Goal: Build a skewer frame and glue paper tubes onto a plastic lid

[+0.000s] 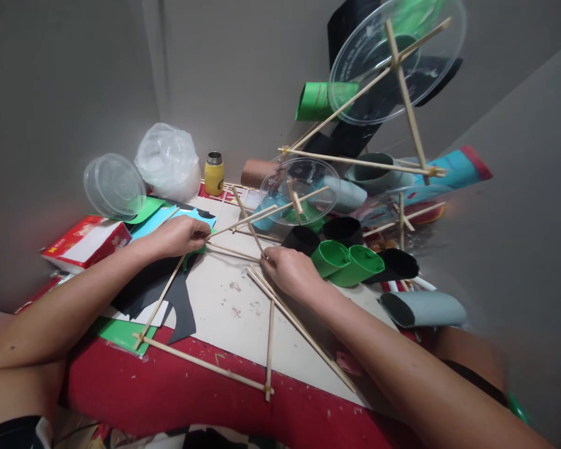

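Between my two hands is a triangular frame of thin wooden sticks (234, 251), with two of the sticks crossing at its far corner. My left hand (187, 237) is closed, its fingers pinching the frame's left corner. My right hand (292, 271) grips the right corner between thumb and fingertips. Nearer to me, an open-sided frame of joined sticks (206, 363) has yellowish bindings at two corners. Two loose wooden sticks (303, 329) lie side by side under my right forearm. The fingertips partly hide both held corners.
Green tubes (331, 257) and black tubes (300, 239) stand right of my right hand. Behind them rises a structure of clear plastic lids (355, 106) and sticks. Black paper (187, 312), a red box (86, 240), a clear tub (115, 187), a plastic bag (167, 159) and a yellow bottle (214, 174) are leftward.
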A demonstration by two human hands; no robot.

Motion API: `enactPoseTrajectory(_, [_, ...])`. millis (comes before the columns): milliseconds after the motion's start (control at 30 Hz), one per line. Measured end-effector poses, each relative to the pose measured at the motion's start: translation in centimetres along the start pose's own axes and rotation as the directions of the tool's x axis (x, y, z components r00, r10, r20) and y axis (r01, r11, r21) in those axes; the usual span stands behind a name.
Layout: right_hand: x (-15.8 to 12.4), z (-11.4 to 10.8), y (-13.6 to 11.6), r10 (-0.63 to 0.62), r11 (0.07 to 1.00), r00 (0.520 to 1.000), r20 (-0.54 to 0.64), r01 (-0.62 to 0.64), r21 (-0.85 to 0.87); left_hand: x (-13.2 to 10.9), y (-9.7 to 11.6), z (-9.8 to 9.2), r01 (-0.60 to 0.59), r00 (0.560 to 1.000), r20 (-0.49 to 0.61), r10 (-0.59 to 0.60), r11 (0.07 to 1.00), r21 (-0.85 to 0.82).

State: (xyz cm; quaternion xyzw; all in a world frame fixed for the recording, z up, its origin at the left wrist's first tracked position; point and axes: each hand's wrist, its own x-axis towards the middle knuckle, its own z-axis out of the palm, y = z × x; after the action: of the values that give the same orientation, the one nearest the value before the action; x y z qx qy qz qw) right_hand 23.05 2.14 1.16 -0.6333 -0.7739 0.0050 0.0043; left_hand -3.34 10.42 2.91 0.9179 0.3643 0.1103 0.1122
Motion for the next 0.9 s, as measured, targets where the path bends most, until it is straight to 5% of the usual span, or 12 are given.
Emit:
enactPoseTrajectory(700, [0.0,0.3,0.2,-0.022,1.000,1.000,-0.015,0.022,0.010,0.0,0.6,-0.4,0.068,0.994,0.089,-0.068,0.998,-0.002])
enactPoseTrajectory(900, [-0.1,0.1,0.1,-0.016,0.999,0.999,-0.038,0.017,0.033,0.0,2.9,-0.8,0.058,0.992,-0.100,-0.072,0.989,-0.136])
